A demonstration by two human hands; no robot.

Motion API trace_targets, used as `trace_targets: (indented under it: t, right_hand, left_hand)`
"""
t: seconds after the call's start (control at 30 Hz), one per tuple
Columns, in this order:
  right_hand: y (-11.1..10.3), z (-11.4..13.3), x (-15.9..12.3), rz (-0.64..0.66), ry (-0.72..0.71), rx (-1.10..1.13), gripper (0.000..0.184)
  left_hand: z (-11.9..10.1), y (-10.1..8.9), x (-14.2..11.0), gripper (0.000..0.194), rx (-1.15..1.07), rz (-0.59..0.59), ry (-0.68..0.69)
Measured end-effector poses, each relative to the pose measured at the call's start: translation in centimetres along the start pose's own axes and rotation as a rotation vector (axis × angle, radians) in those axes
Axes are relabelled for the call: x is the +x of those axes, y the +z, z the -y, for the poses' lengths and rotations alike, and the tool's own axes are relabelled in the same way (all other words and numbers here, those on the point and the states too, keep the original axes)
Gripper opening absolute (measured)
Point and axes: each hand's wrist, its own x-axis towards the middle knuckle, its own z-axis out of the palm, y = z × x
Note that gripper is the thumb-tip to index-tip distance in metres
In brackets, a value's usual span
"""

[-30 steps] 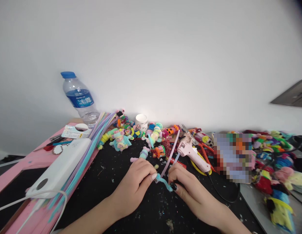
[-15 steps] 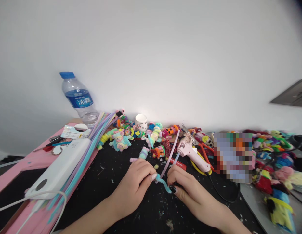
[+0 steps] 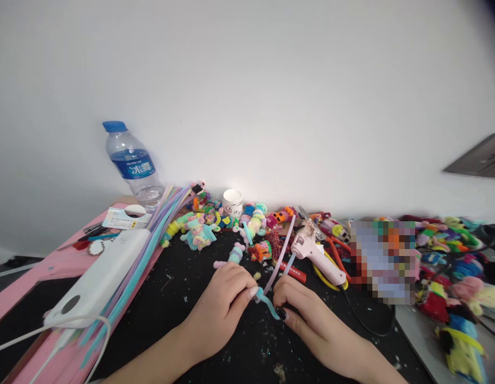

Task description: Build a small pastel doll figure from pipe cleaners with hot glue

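Above the black mat (image 3: pixel 167 320), both hands, left (image 3: pixel 230 298) and right (image 3: pixel 307 314), pinch a light-blue fuzzy strip (image 3: pixel 269 304) between thumb and fingers.

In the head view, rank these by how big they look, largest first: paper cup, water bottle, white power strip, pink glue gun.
1. White power strip
2. Water bottle
3. Pink glue gun
4. Paper cup

The strip lies nearer the camera, which may inflate it.

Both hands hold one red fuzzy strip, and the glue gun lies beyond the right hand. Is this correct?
Head view: the strip is light blue, not red. The left hand and right hand hold it, the glue gun beyond the latter.
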Motion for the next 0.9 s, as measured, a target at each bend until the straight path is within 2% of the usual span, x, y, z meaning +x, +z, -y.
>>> trace_targets:
  t: [0.3, 0.43, 0.5, 0.57, 0.67, 0.77, 0.9]
  right_hand:
    - [-0.1, -0.5, -0.1, -0.045, 0.013, 0.048, 0.015]
    - [-0.1, -0.9, -0.3, -0.092, 0.04, 0.091, 0.016]
    - [-0.1, -1.2, -0.4, -0.128, 0.041, 0.105, 0.015]
    - [-0.1, -1.4, -0.4, -0.162, 0.034, 0.115, 0.014]
    - [-0.1, -1.6, -0.4, -0.192, 0.031, 0.117, 0.014]
    - [-0.1, -1.8, -0.4, -0.202, 0.038, 0.109, 0.013]
    - [0.0, -2.0, -0.3, -0.223, 0.035, 0.104, 0.012]
  left_hand:
    - [0.2, 0.0, 0.0, 0.019, -0.051, -0.065, -0.065]
    - [0.6, -0.4, 0.1, 0.017, -0.073, -0.248, -0.131]
    - [1.4, -0.4, 0.2, 0.015, -0.017, -0.363, -0.185]
    - [2.3, -0.4, 0.4, 0.015, 0.083, -0.428, -0.227]
    - [3.6, -0.3, 0.6, 0.031, 0.167, -0.402, -0.28]
    - [4.1, -0.3, 0.7, 0.035, 0.214, -0.276, -0.374]
    - [3.7, -0.3, 0.6, 0.038, 0.236, -0.225, -0.427]
